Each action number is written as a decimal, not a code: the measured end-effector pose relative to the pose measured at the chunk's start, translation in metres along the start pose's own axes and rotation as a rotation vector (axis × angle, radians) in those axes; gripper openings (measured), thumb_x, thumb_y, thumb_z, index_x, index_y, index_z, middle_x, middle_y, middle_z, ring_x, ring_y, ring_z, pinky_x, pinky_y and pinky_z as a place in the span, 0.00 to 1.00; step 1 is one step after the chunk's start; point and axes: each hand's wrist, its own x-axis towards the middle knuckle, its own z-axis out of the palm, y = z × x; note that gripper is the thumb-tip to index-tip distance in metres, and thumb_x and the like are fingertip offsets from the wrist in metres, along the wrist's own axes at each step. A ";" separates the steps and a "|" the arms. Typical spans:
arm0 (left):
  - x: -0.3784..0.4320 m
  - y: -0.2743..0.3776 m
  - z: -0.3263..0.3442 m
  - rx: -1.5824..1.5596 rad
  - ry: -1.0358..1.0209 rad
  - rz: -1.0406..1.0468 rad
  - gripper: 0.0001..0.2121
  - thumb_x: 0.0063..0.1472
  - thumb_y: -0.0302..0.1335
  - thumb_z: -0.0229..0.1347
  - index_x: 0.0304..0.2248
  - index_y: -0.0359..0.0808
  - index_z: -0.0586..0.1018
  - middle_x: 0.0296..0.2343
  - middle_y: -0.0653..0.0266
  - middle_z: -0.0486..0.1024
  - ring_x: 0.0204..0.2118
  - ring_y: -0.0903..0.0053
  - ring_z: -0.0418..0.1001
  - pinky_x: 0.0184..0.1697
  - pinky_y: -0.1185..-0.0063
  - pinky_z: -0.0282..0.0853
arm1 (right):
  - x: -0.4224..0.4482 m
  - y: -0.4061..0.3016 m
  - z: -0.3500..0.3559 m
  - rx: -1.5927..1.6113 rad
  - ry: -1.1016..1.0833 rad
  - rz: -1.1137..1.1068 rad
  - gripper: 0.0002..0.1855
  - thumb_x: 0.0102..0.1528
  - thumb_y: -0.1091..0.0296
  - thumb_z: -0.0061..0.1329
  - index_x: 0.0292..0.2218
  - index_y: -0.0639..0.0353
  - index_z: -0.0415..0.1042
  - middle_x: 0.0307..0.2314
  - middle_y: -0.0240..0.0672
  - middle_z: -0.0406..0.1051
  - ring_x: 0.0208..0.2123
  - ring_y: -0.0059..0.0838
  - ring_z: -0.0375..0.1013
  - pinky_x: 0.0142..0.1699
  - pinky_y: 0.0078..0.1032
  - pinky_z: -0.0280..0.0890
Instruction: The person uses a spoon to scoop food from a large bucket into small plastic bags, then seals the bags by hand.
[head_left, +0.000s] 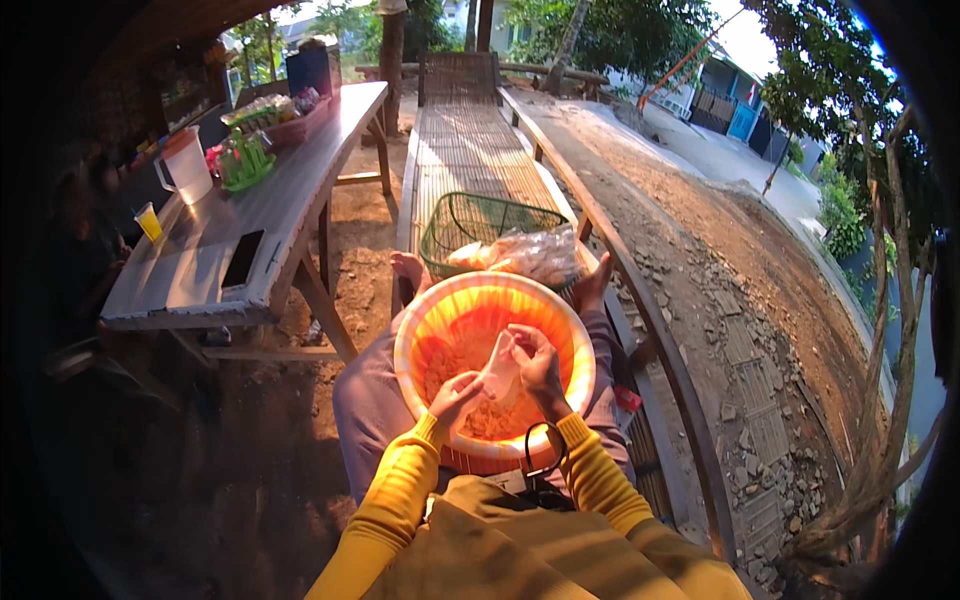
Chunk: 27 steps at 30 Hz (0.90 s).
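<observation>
A round orange plastic basin (409, 352) with a pale rim rests between my legs. Small pale pieces of food (487, 416), perhaps chips, lie in its bottom. Above them my left hand (456, 401) pinches the lower edge of a small clear plastic bag (499, 371). My right hand (541, 367) grips the bag's upper end. Whether anything is inside the bag I cannot tell. Just beyond the basin, a green plastic basket (442, 225) holds filled clear plastic bags (532, 251).
I sit on a bamboo-slat bench (472, 150) with a wooden rail (622, 247) at right. A wooden table (300, 195) at left bears a phone (243, 259), a pitcher (187, 165), a yellow drink cup (148, 222) and a green glass rack (247, 161). A person (79, 232) sits in shadow beyond it.
</observation>
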 end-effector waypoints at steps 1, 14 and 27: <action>-0.001 0.006 0.005 0.035 0.068 -0.040 0.12 0.55 0.31 0.52 0.37 0.33 0.73 0.28 0.71 0.71 0.32 0.86 0.67 0.37 0.87 0.63 | 0.004 0.014 -0.002 0.029 0.043 0.036 0.13 0.48 0.80 0.44 0.38 0.62 0.67 0.26 0.31 0.68 0.27 0.18 0.69 0.34 0.16 0.64; 0.012 -0.019 -0.010 0.194 0.335 -0.034 0.18 0.45 0.20 0.58 0.38 0.31 0.69 0.28 0.66 0.71 0.30 0.83 0.70 0.35 0.84 0.67 | -0.039 0.063 -0.042 0.371 0.403 0.225 0.12 0.49 0.80 0.45 0.38 0.63 0.65 0.26 0.33 0.69 0.25 0.24 0.71 0.33 0.19 0.69; 0.010 -0.014 -0.004 0.468 0.321 -0.199 0.04 0.50 0.24 0.55 0.24 0.31 0.75 0.19 0.70 0.72 0.21 0.88 0.68 0.26 0.87 0.64 | -0.043 0.051 -0.039 0.507 0.221 0.352 0.23 0.49 0.77 0.46 0.47 0.63 0.55 0.33 0.40 0.68 0.31 0.27 0.71 0.36 0.21 0.68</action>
